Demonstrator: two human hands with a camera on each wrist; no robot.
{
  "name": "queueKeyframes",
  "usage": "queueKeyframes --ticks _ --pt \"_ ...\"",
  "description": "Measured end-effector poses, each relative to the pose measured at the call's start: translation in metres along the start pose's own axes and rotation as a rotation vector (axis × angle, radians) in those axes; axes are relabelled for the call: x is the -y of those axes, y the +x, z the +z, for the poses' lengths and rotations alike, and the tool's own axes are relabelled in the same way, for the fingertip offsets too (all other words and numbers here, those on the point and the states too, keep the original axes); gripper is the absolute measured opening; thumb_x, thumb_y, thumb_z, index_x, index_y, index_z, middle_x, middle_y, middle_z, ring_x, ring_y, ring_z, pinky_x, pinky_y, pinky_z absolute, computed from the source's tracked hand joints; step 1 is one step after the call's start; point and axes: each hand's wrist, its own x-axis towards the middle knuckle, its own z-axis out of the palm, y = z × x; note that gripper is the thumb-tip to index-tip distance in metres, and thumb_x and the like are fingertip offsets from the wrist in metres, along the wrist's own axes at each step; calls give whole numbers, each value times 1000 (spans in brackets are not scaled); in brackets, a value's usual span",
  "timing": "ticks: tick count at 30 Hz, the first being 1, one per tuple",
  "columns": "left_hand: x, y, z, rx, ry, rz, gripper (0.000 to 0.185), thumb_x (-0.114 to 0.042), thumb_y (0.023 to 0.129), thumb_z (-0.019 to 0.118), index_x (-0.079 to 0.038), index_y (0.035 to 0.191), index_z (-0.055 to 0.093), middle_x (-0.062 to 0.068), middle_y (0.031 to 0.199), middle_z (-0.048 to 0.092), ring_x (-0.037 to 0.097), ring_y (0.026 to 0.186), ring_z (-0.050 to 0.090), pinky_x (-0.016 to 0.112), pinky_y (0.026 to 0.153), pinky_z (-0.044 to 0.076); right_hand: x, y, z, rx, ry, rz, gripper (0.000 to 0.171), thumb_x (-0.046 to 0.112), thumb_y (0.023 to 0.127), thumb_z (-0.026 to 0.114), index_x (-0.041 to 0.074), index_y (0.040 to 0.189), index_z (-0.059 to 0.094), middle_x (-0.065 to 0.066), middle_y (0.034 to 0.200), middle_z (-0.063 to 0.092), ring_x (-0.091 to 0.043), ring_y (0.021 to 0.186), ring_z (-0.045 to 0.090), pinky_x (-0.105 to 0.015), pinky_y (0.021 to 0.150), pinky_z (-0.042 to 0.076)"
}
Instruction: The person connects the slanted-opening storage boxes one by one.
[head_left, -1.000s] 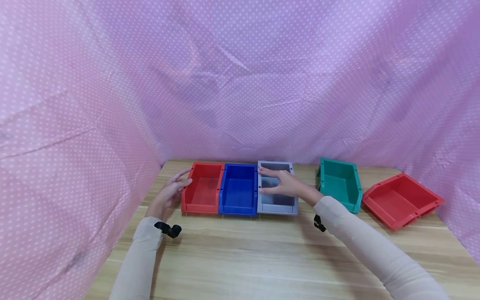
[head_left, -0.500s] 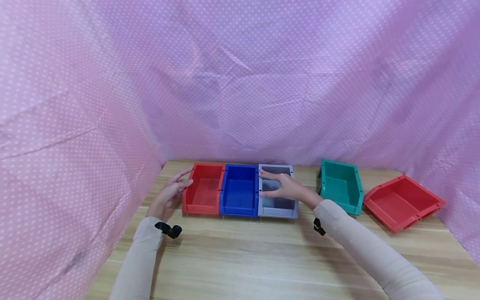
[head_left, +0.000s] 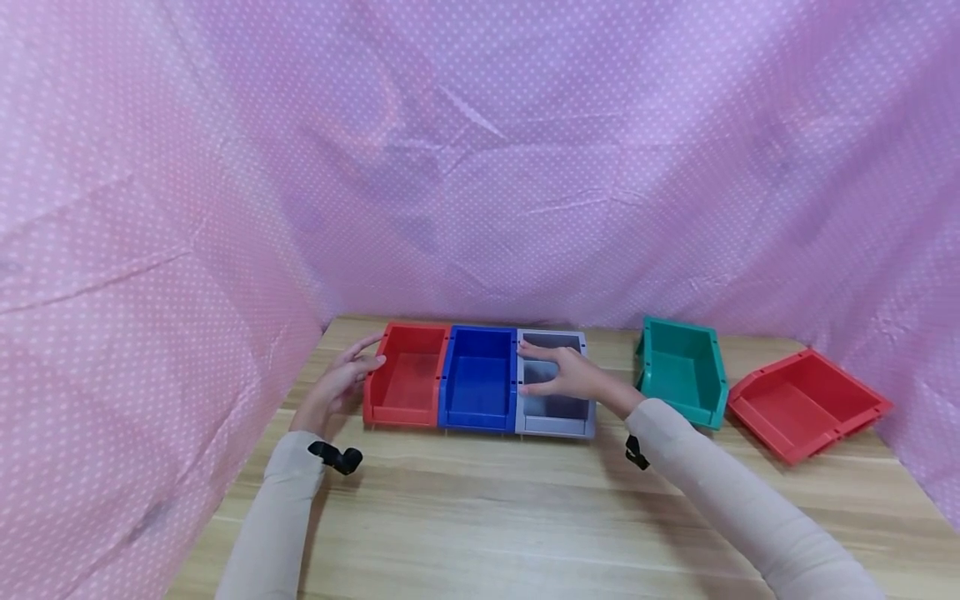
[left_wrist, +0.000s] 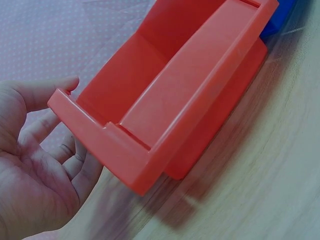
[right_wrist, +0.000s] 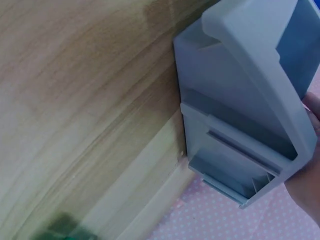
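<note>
A red storage bin [head_left: 408, 379], a blue storage bin [head_left: 480, 383] and a grey storage bin [head_left: 556, 426] stand side by side in a row. My left hand [head_left: 341, 385] holds the red bin's left side. In the left wrist view its thumb is at the rim and the other fingers are beneath the lip, against the outer wall. My right hand [head_left: 570, 373] reaches across the grey bin from the right. Its index finger and thumb are spread, with their tips at the grey bin's left rim. Its other fingers are hidden. The right wrist view shows ridges on the grey bin's outer wall [right_wrist: 240, 135].
To the right, a green storage bin [head_left: 681, 375] stands apart from the row. A second red bin [head_left: 806, 404] lies turned at an angle beside it. The wooden table [head_left: 480, 508] is backed by a pink dotted cloth [head_left: 480, 208].
The grey bin has slid slightly toward me along the blue bin, and my right hand has moved with it. My left hand stays at the red bin.
</note>
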Motion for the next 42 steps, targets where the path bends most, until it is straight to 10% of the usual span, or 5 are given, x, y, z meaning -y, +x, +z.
queueKeyframes --ticks 7,14,18,22,42 --pt "-2 -1 -1 -26 15 22 66 -15 102 61 -17 161 30 -7 105 70 7 83 65 21 73 56 8 5 -7 25 -45 -15 79 43 91 76 10 155 43 -8 164 33 -26 80 60 -49 102 50" --pt "-7 0 2 -17 -4 8 67 -15 102 61 -19 162 29 -9 98 69 4 73 57 18 66 51 11 7 -15 56 -62 30 80 44 90 76 12 155 43 -9 165 33 -12 60 49 -43 94 52" --pt "-5 -1 2 -17 24 4 67 -17 103 61 -21 162 29 -5 108 69 7 82 61 19 72 53 13 5 -16 70 -53 41 81 46 90 76 13 155 43 -9 164 34 -24 108 68 -49 108 48" --pt "0 -1 0 -40 72 -8 66 -22 103 62 -24 161 32 3 123 65 11 94 64 21 81 56 15 3 -14 82 -54 56 81 47 90 76 13 156 43 -8 165 34 -30 148 40 -52 117 39" --pt "0 -2 4 -37 57 -1 66 -18 102 62 -22 161 32 -9 105 69 4 70 51 17 66 47 41 -53 -78 -74 -199 -36 65 25 93 76 5 149 51 -17 151 53 -37 140 50 -55 112 44"
